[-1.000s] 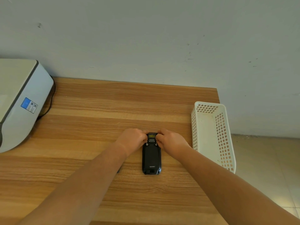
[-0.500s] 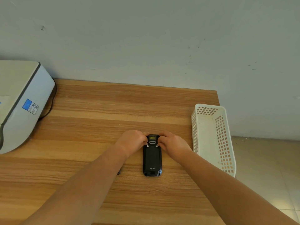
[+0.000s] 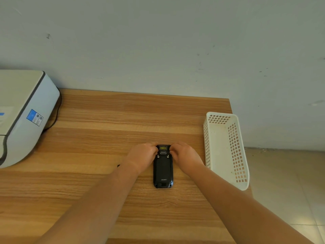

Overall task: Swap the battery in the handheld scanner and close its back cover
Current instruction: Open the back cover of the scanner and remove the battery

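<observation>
A black handheld scanner [image 3: 163,170] lies face down on the wooden table [image 3: 105,131], its back cover on and its far end pointing at the wall. My left hand [image 3: 142,157] grips the scanner's far end from the left side. From the right, my right hand [image 3: 186,156] holds the same end. The fingertips of both hands press at the two small latches near the top of the back cover. A small dark object [image 3: 118,165] peeks out beside my left forearm, mostly hidden. No loose battery is visible.
A white perforated plastic basket [image 3: 226,148] stands at the table's right edge, overhanging it slightly. A grey-white printer [image 3: 22,118] with a blue label and a black cable sits at the left. A wall is behind; tiled floor lies to the right.
Both hands stay on the scanner's far end with only slight finger shifts. The view has tilted a little, so everything sits slightly lower in the frame.
</observation>
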`<state>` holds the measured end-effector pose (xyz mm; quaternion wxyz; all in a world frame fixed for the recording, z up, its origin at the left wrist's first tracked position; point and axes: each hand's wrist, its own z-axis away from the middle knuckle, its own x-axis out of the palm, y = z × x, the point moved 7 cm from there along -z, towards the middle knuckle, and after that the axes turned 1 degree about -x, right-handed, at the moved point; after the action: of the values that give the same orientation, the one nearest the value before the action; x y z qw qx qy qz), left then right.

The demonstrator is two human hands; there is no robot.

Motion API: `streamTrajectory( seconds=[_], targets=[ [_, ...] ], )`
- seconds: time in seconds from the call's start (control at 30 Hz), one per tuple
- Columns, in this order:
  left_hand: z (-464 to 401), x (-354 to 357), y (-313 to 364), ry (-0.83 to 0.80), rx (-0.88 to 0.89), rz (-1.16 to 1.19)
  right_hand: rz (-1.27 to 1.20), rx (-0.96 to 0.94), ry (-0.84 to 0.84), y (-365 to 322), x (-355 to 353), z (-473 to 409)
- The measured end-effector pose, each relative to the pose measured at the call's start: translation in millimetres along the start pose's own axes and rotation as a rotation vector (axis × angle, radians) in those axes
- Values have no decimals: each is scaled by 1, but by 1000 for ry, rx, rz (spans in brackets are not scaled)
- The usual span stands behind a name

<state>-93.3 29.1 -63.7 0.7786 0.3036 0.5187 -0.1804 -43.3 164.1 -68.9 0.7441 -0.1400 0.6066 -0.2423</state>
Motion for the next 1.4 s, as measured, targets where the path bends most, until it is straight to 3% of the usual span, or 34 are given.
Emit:
streamTrajectory(
  seconds=[0.13, 0.37, 0.73, 0.9, 1.13, 1.4],
  targets=[
    [25, -4, -3, 90, -78, 61, -42, 54, 3, -2, -1, 15],
    [67, 23, -3, -107, -268, 31, -35, 109, -116, -13, 15, 19],
    [77, 47, 7, -103, -267, 52, 72, 181, -222, -22, 21, 7],
    [75, 49, 7, -109, -274, 56, 11, 217, -201, -24, 22, 7],
    [79, 48, 9, -99, -264, 32, -67, 216, -50, -32, 8, 17],
    [91, 37, 2, -100, -274, 43, -17, 292, -92, -32, 25, 25]
  ],
)
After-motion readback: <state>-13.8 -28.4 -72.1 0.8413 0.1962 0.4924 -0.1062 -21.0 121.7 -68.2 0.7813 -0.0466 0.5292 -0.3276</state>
